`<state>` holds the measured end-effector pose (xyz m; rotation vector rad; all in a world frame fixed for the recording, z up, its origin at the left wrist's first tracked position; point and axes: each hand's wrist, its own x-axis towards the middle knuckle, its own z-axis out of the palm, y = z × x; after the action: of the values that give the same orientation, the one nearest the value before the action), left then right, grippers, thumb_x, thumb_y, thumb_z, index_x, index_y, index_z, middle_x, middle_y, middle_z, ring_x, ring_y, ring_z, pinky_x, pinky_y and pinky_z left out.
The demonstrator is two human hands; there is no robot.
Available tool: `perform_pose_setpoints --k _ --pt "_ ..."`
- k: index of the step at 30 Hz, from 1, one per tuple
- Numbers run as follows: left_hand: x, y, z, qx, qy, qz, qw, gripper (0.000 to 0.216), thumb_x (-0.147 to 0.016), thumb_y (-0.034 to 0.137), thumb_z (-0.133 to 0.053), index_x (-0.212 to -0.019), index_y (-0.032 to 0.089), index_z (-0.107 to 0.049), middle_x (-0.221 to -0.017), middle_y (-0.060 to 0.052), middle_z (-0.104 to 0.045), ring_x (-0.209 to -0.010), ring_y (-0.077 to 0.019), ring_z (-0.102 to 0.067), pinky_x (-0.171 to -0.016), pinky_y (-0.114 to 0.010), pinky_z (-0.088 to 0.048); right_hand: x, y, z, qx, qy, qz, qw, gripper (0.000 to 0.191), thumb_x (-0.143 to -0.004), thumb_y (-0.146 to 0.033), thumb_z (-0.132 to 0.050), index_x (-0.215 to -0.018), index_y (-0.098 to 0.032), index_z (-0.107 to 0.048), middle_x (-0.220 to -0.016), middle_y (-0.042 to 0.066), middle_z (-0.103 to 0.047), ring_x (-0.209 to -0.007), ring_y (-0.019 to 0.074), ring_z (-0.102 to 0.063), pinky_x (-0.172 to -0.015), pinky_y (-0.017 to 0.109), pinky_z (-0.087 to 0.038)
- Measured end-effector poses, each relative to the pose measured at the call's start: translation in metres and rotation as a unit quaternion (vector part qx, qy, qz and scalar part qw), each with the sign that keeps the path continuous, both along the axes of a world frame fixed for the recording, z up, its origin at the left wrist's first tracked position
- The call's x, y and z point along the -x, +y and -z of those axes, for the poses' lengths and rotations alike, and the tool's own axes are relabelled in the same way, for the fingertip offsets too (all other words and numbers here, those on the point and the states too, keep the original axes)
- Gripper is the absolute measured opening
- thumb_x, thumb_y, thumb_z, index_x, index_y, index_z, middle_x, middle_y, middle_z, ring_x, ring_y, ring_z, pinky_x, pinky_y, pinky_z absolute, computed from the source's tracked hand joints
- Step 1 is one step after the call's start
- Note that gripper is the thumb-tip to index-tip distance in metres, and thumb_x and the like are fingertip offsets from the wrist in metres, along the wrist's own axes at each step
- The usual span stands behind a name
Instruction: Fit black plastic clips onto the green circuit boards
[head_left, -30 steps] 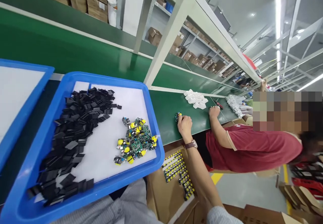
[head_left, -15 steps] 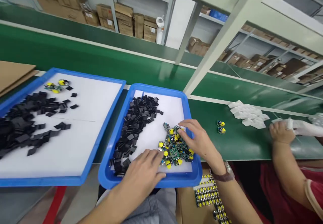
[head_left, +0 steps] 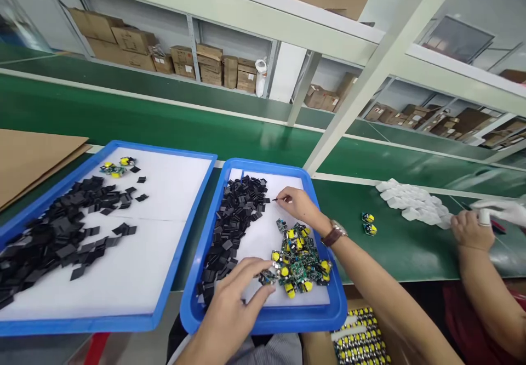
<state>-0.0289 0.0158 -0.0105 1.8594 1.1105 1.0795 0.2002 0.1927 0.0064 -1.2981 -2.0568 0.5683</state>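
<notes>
A blue tray (head_left: 187, 299) with a white liner lies in front of me. On its left side is a heap of small black square pieces (head_left: 230, 222); on its right, a pile of green circuit boards with yellow parts (head_left: 298, 269). My left hand (head_left: 234, 299) has thumb and fingers closed around a small circuit board (head_left: 267, 277) at the pile's left edge. Beyond the pile, my right hand (head_left: 299, 205) pinches a thin black piece (head_left: 276, 199) beside the black heap.
A larger blue tray (head_left: 158, 277) on the left holds more black pieces and a few boards. Two boards (head_left: 369, 228) and white plastic parts (head_left: 415, 200) lie on the green bench to the right, near a co-worker's hand (head_left: 472, 231). Below sits a box of boards (head_left: 361, 337).
My right hand has left the board pile and moved away from me to the black heap, taking a black piece. My left hand has closed on a circuit board. The view has shifted slightly.
</notes>
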Motion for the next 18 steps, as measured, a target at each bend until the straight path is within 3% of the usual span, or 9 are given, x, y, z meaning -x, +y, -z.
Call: perform_pose_setpoints --k 3,5,7,9,14,18 --pt "-0.001 0.0 0.002 0.067 -0.099 -0.042 0.992 0.04 -0.095 0.013 -0.064 -0.132 0.029 -0.064 -0.127 -0.007 -0.069 -0.109 -0.0217 -0.076 -0.093 -0.033 -0.066 0.0 -0.052 -0.019 -0.007 0.052 0.025 0.998 0.012 -0.092 -0.019 -0.066 -0.097 -0.018 -0.076 -0.086 0.005 -0.078 -0.076 0.0195 -0.073 -0.073 0.035 -0.061" --pt "-0.004 -0.001 0.001 0.094 -0.137 -0.057 0.984 0.045 -0.092 0.01 -0.063 -0.133 0.028 -0.062 -0.128 -0.007 -0.069 -0.113 -0.022 -0.075 -0.098 -0.035 -0.065 0.002 -0.096 -0.028 -0.027 0.108 -0.002 0.994 0.018 -0.094 -0.016 -0.067 -0.106 -0.022 -0.078 -0.095 0.005 -0.079 -0.085 0.0197 -0.075 -0.079 0.035 -0.063" --pt "-0.009 -0.002 0.0 0.111 -0.149 -0.058 0.981 0.043 -0.09 0.009 -0.063 -0.129 0.027 -0.063 -0.124 -0.007 -0.072 -0.114 -0.0224 -0.075 -0.103 -0.038 -0.063 0.005 -0.136 -0.03 -0.043 0.152 -0.054 0.986 0.027 -0.095 -0.012 -0.067 -0.113 -0.027 -0.079 -0.098 0.005 -0.079 -0.089 0.0204 -0.075 -0.079 0.036 -0.063" --pt "-0.012 -0.003 -0.002 0.122 -0.157 -0.045 0.979 0.039 -0.09 0.009 -0.064 -0.125 0.026 -0.066 -0.12 -0.007 -0.075 -0.113 -0.023 -0.075 -0.103 -0.039 -0.062 0.01 -0.166 -0.026 -0.037 0.193 -0.059 0.979 0.035 -0.097 -0.009 -0.066 -0.122 -0.03 -0.078 -0.1 0.007 -0.079 -0.089 0.0213 -0.076 -0.076 0.036 -0.064" --pt "-0.011 -0.004 -0.011 0.186 -0.204 0.045 0.96 0.026 -0.097 0.019 -0.064 -0.121 0.024 -0.073 -0.129 -0.01 -0.074 -0.115 -0.0254 -0.075 -0.101 -0.039 -0.063 0.015 -0.196 -0.011 -0.037 0.24 0.018 0.97 0.032 -0.096 -0.009 -0.066 -0.118 -0.027 -0.079 -0.099 0.008 -0.078 -0.09 0.0228 -0.075 -0.079 0.038 -0.065" --pt "-0.007 -0.004 -0.015 0.231 -0.221 0.112 0.941 0.037 -0.094 0.024 -0.074 -0.13 0.028 -0.07 -0.134 -0.01 -0.073 -0.126 -0.0281 -0.069 -0.107 -0.041 -0.059 0.015 -0.202 -0.01 -0.045 0.262 0.045 0.963 0.029 -0.095 -0.008 -0.067 -0.114 -0.027 -0.078 -0.099 0.007 -0.078 -0.091 0.0228 -0.075 -0.079 0.038 -0.064"
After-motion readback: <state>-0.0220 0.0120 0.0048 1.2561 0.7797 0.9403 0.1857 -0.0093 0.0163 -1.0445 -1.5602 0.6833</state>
